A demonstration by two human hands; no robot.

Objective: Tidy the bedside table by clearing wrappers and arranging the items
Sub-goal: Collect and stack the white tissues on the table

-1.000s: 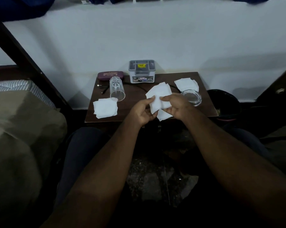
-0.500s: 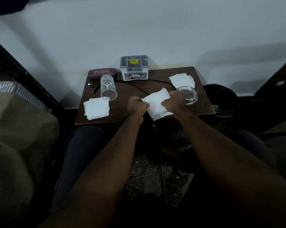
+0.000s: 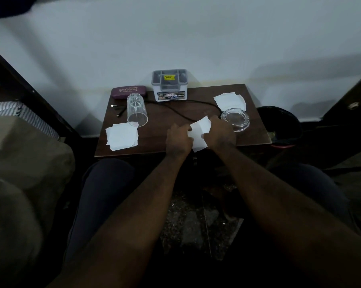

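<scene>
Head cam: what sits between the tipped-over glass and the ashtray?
Head view: a black cable crosses the table, then the white paper held by the left hand and right hand, close to the ashtray.

White tissues (image 3: 199, 133) – dark brown table (image 3: 165, 140) – maroon case (image 3: 128, 92), gold lettering – striped bedding (image 3: 19, 113).
</scene>
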